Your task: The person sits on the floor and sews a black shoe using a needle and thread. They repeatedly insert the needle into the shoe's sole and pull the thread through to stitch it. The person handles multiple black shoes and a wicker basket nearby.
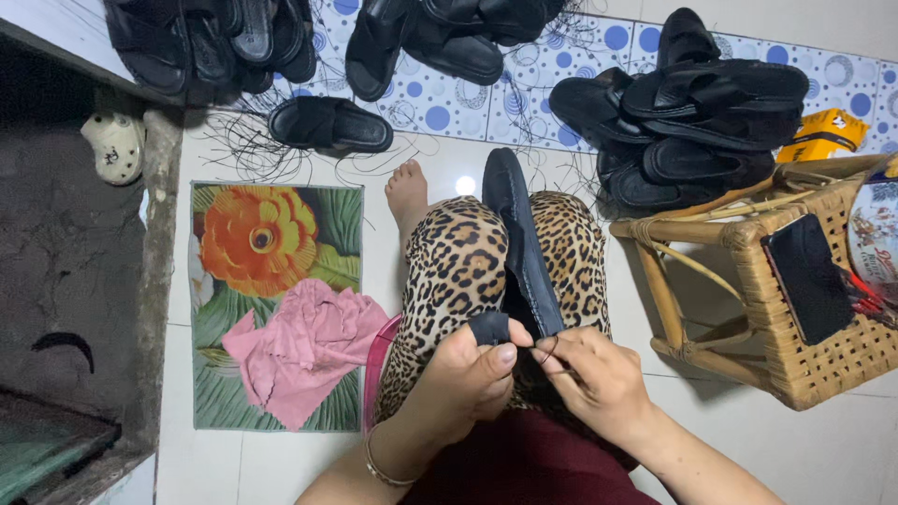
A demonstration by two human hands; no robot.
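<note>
A black sandal sole [520,234] stands on edge between my knees, which are covered in leopard-print cloth. My left hand [472,374] pinches the sandal's black strap [489,327] at the near end. Just to the right, my right hand [599,379] has its fingertips closed on a thin black thread [546,350] beside the strap. My bare foot [408,194] rests on the white tile floor beyond the knees.
Piles of black sandals [692,112] lie at the far right and the far left [206,42], with one single sandal [329,124] between. A wicker stool [776,309] holding a black phone [808,277] stands at my right. A flower-print mat [271,243] with a pink cloth [304,351] lies at my left.
</note>
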